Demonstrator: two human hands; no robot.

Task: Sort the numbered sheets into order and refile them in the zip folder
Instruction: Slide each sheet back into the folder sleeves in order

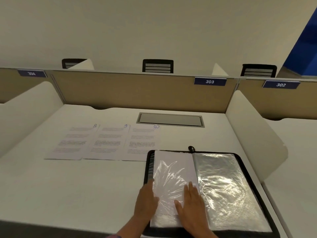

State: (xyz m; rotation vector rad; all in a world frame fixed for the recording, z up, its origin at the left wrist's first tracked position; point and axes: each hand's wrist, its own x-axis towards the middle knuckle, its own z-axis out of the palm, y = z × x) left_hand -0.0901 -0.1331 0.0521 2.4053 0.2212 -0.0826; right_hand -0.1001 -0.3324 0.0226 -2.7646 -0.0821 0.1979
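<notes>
Zip folder [243, 169] open, spine running away — both hands [145, 201] flat on left sleeve | sheets [106, 143] beside, lengthwise.

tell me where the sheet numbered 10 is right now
In the head view, the sheet numbered 10 lies flat on the desk, right of sheet 9, its lower right corner tucked under the open zip folder.

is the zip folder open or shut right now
Open. The zip folder lies spread flat on the desk, two plastic sleeve pages showing, both hands pressing the left page.
</notes>
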